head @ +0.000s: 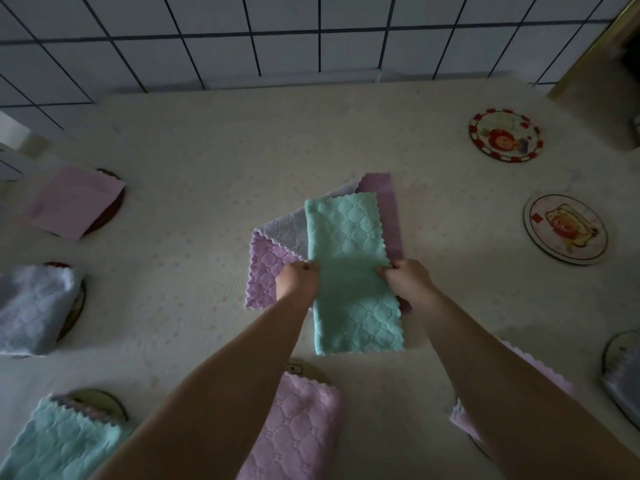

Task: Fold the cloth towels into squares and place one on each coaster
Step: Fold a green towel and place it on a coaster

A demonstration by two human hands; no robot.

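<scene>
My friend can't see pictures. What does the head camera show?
Two hands, left and right, pinch a long green towel over a purple towel on a table. Two round coasters sit bare.

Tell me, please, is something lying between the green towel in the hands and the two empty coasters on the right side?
Nothing visible does. The green towel is held over the purple towel, and the bare tablecloth runs from there to the red-rimmed coaster and the pale coaster.
</scene>
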